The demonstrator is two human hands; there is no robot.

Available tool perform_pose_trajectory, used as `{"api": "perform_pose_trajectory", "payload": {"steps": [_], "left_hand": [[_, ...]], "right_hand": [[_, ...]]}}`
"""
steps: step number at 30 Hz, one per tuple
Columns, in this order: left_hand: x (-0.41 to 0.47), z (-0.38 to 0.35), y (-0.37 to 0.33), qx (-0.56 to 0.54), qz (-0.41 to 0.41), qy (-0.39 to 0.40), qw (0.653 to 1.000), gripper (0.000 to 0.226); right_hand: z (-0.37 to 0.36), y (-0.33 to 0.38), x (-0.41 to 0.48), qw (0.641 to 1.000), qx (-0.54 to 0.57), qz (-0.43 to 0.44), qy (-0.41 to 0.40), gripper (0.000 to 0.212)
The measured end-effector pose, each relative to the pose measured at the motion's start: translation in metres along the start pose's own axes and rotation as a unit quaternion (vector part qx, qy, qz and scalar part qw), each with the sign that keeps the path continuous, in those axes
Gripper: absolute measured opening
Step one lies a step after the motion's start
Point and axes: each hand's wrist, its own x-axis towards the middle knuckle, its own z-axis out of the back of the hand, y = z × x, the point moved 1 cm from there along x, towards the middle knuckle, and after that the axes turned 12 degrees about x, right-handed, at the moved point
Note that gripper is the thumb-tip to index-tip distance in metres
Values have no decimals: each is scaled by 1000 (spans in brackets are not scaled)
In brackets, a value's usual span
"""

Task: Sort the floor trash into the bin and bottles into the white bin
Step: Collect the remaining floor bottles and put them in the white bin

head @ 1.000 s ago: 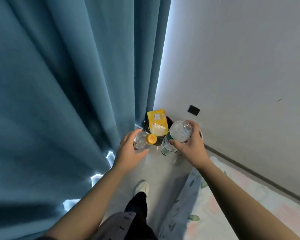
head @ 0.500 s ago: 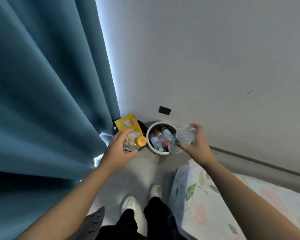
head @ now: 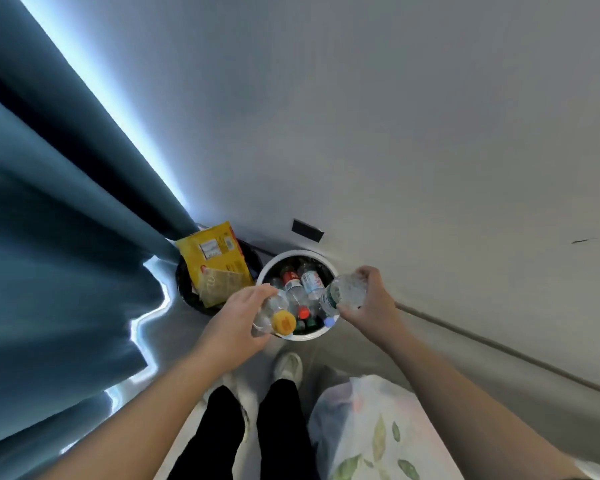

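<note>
The white bin (head: 300, 255) stands on the floor by the wall, with several plastic bottles inside. My left hand (head: 234, 323) grips a clear bottle with an orange cap (head: 278, 317) over the bin's near left rim. My right hand (head: 369, 303) holds a clear bottle with a green label (head: 343, 292) tilted cap-down over the bin's right rim. To the left stands a black bin (head: 187, 289) with a yellow packet (head: 212, 258) sticking out of it.
A teal curtain (head: 66, 254) hangs at the left beside the black bin. The grey wall (head: 395, 133) runs behind both bins. A floral bedspread (head: 371, 431) fills the lower right. My legs and white shoes (head: 290, 367) stand just before the bins.
The view has swung left and closer to the bins. Both hands have moved with their bottles over the white bin, whose contents now show fully.
</note>
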Motion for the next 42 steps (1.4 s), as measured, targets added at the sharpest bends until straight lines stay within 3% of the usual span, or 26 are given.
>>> {"api": "perform_pose_trajectory", "payload": {"steps": [3, 7, 12, 16, 20, 28, 37, 42], "left_hand": [[56, -40, 19, 32, -14, 24, 999, 66], [117, -98, 50, 78, -45, 46, 995, 70], [162, -164, 83, 145, -75, 82, 983, 74], [177, -211, 104, 196, -81, 148, 966, 79], [187, -237, 114, 161, -46, 197, 966, 87], [201, -233, 108, -11, 51, 231, 971, 62], [205, -241, 109, 13, 66, 249, 966, 76], [193, -237, 107, 58, 71, 219, 971, 85]], "right_hand": [[-27, -37, 53, 999, -20, 8, 39, 76], [-65, -85, 105, 995, -55, 48, 70, 73], [-95, -148, 140, 966, -174, 106, 157, 71], [-107, -193, 155, 936, -257, 91, 221, 68], [-113, -218, 160, 926, -270, 50, 259, 74], [-114, -211, 173, 946, -215, 12, 241, 56], [-127, -212, 189, 948, -217, -5, 234, 58], [-113, -205, 179, 949, -218, -22, 227, 63]]}}
